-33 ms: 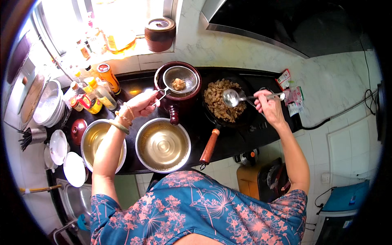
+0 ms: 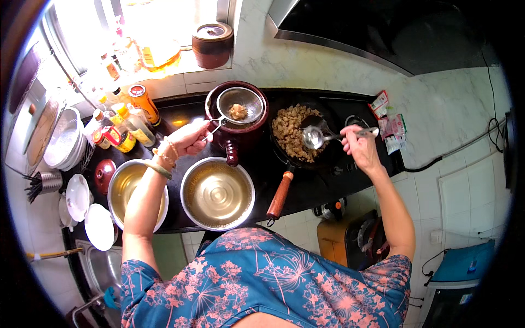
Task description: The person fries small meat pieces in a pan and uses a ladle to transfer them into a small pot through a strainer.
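My left hand, a bangle at its wrist, is closed round the handle of a wire-mesh strainer. A small brown lump of food lies in the strainer, which is over the mouth of a dark red-brown glazed pot with a stubby handle. On the right, my right hand grips a metal ladle. The ladle's bowl is in a black pan with a wooden handle, at the right edge of browned, crumbly food. A dark patch of pan shows just above the ladle.
Two metal basins stand at the near counter edge: one holds clear yellowish liquid, the other is partly under my left forearm. Bottles, a red lid and white bowls crowd the left. Packets lie right of the stove.
The ladle's bowl has shifted slightly right and nearer me, and dark pan shows where it was. My left hand and the strainer have stayed nearly still.
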